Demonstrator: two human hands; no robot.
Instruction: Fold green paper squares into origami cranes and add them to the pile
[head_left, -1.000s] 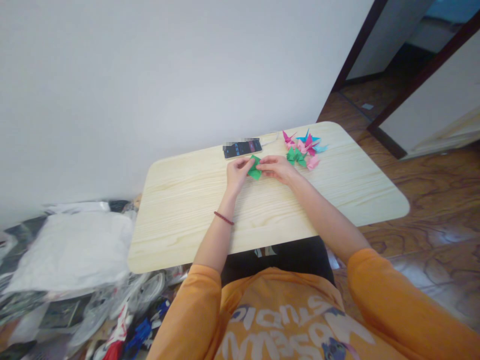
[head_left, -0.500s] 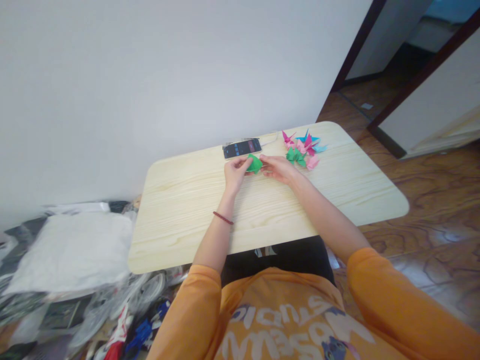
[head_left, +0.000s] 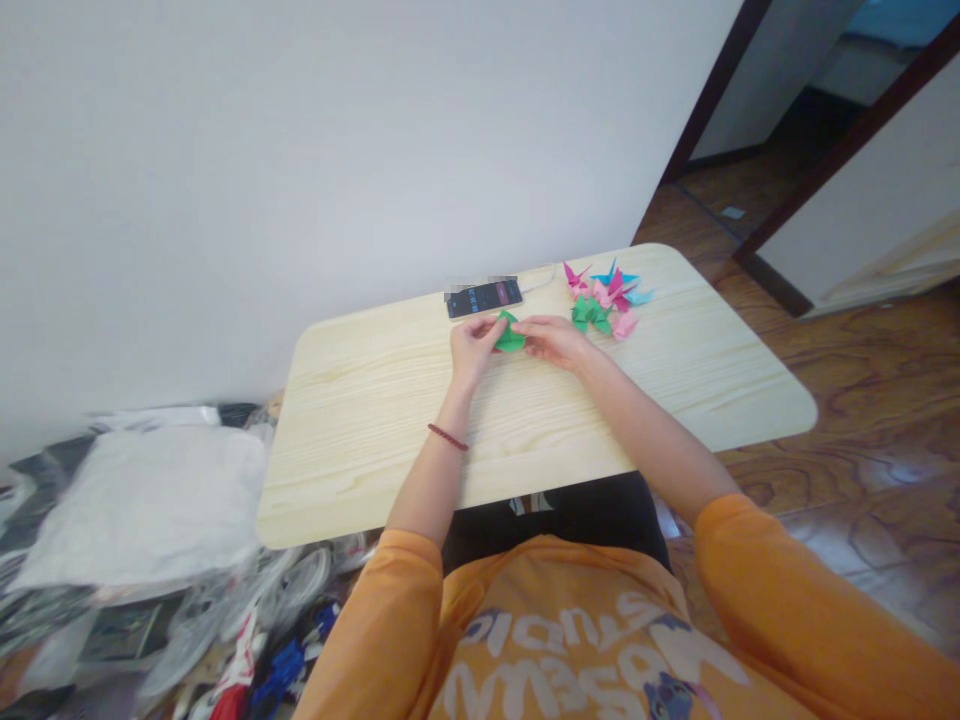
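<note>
A small piece of folded green paper (head_left: pixel 511 337) is held between my two hands just above the pale wooden table (head_left: pixel 390 400). My left hand (head_left: pixel 474 346) pinches its left side between thumb and fingers. From the other side, my right hand (head_left: pixel 556 341) has its thumb and fingertips closed on the paper's right edge. Fingers partly cover the paper, so its exact folds cannot be made out.
Several folded paper cranes (head_left: pixel 616 290) in pink, blue and green lie together right of my hands. A phone (head_left: pixel 484 298) with a white cable rests behind the paper, near the wall. A white pillow-like bag (head_left: pixel 150 505) and clutter fill the floor at left.
My right hand has shifted slightly left, and its fingertips now lie on the green paper's right edge. My left hand keeps its pinch, nearly in the same place.
</note>
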